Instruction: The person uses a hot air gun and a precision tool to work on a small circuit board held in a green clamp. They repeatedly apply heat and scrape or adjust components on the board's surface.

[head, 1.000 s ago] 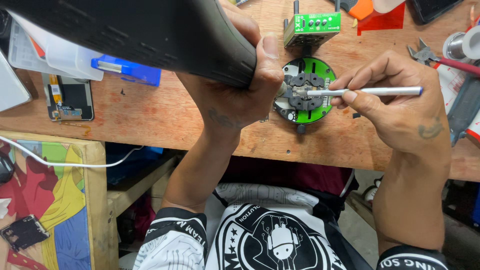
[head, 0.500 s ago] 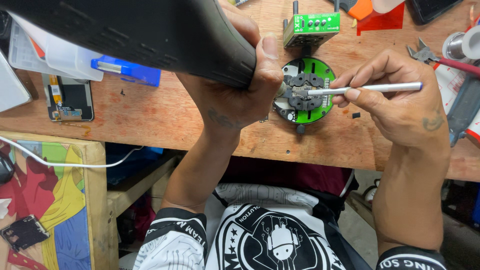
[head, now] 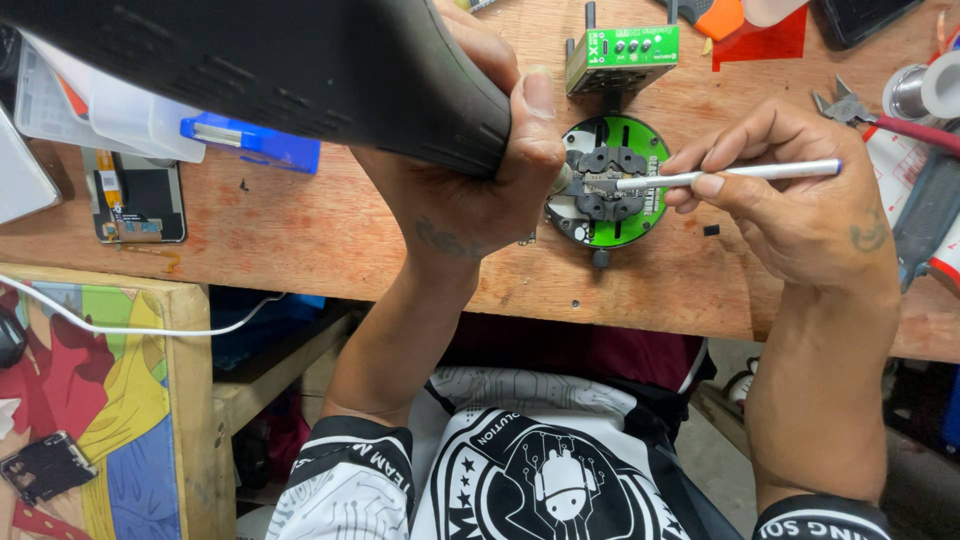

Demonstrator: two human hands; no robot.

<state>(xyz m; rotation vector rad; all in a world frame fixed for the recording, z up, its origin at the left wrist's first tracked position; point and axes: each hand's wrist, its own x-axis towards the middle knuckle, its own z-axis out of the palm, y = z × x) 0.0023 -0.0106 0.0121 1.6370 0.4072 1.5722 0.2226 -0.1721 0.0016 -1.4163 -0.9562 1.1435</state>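
Note:
A round green and black clamp fixture [head: 640, 215] lies on the wooden workbench [head: 300, 230], with a small part held in its black jaws. My left hand [head: 480, 190] is wrapped around the thick black handle of a hot-air tool [head: 300, 70], whose metal nozzle points at the fixture's centre. My right hand [head: 790, 200] pinches a slim silver tweezer-like tool [head: 730, 175], and its tip touches the small part in the clamp.
A green circuit board module [head: 615, 50] stands behind the fixture. A blue box [head: 255, 140] and a phone part [head: 135, 205] lie at the left. Red-handled pliers [head: 870, 115] and a solder spool [head: 915, 90] sit at the right. A tiny black chip [head: 711, 230] lies loose.
My right hand and the silver tool have shifted slightly, the tip staying on the part in the clamp. My left hand and the hot-air tool have hardly moved.

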